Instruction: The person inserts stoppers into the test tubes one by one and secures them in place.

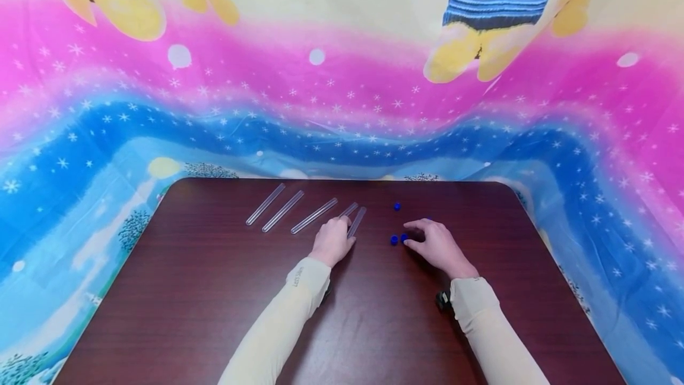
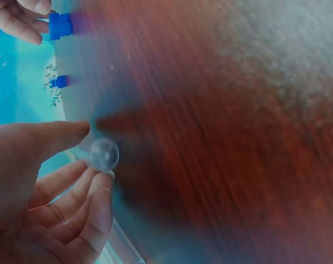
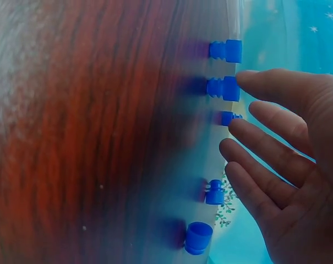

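My left hand (image 1: 332, 240) is at the rightmost clear test tube (image 1: 357, 221). In the left wrist view, its thumb and curled fingers close around the rounded end of that test tube (image 2: 104, 154). Another test tube (image 1: 349, 210) lies partly hidden behind the left hand. My right hand (image 1: 437, 246) hovers low over the table with thumb and fingers apart. Its thumb tip reaches a blue stopper cap (image 3: 223, 88); contact is hard to tell. A second blue cap (image 1: 394, 240) stands just left of that one. Further blue caps (image 3: 198, 237) show beyond the right fingers.
Three more test tubes (image 1: 264, 204) lie slanted on the left of the dark brown table (image 1: 203, 296). A lone blue cap (image 1: 397, 207) sits toward the far edge. A patterned cloth (image 1: 342, 106) hangs behind and around the table.
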`<state>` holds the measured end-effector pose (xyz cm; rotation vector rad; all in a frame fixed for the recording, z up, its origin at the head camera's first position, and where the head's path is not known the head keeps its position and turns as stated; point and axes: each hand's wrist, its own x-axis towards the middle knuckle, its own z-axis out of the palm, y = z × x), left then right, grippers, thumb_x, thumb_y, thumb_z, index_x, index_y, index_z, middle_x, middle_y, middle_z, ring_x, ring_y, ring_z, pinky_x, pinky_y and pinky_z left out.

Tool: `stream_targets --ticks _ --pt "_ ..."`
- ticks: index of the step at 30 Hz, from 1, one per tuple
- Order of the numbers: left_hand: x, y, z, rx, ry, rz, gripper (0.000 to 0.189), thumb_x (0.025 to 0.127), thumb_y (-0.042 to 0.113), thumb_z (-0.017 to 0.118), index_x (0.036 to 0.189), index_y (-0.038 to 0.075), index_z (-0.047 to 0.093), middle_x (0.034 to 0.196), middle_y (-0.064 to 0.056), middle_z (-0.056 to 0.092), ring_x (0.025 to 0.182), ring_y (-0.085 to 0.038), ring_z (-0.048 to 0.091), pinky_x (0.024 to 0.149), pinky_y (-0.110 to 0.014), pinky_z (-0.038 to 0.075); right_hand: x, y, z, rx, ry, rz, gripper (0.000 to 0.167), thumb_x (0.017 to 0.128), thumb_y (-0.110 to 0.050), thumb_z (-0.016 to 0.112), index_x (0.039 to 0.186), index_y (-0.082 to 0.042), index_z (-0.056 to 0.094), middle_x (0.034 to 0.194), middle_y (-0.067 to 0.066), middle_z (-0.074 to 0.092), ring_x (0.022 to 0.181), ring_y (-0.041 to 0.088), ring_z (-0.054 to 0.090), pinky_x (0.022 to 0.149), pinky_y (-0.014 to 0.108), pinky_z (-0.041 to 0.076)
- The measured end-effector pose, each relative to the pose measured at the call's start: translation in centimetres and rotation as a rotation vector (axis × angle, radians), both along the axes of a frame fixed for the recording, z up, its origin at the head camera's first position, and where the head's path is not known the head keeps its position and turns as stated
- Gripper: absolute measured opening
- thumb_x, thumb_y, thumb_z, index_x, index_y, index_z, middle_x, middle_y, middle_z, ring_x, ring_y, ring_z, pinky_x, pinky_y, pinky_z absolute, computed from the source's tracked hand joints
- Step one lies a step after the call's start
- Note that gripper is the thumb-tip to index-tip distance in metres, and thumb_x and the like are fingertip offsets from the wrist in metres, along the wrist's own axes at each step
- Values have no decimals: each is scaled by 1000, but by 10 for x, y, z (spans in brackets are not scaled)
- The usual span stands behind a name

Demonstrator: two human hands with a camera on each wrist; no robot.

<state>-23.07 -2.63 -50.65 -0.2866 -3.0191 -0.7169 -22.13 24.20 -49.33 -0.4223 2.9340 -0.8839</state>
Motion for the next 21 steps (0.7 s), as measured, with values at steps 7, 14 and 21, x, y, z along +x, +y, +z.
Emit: stream_targets --ticks 7,14,21 --pt "0 -1 -3 19 13 18 23 90 18 78 108 7 69 99 -10 70 87 -34 70 72 -47 56 -1 -1 -2 -6 -1 -10 38 93 -14 77 130 -7 69 118 10 68 105 28 64 90 50 52" --pt "0 -1 -3 5 25 15 19 90 17 76 102 6 66 91 -8 68 82 -32 69 68 -47 56 -3 -3 -6 -5 -17 -11 35 93 -15 77 127 -9 71 111 6 68 100 24 64 86 47 53" --pt "-2 -1 -5 -1 32 12 18 89 17 75 102 7 67 92 -8 69 82 -33 70 67 -47 56 -3 -4 -8 -14 -20 -8 31 92 -15 78 123 -9 73 105 3 69 93 20 63 82 44 54"
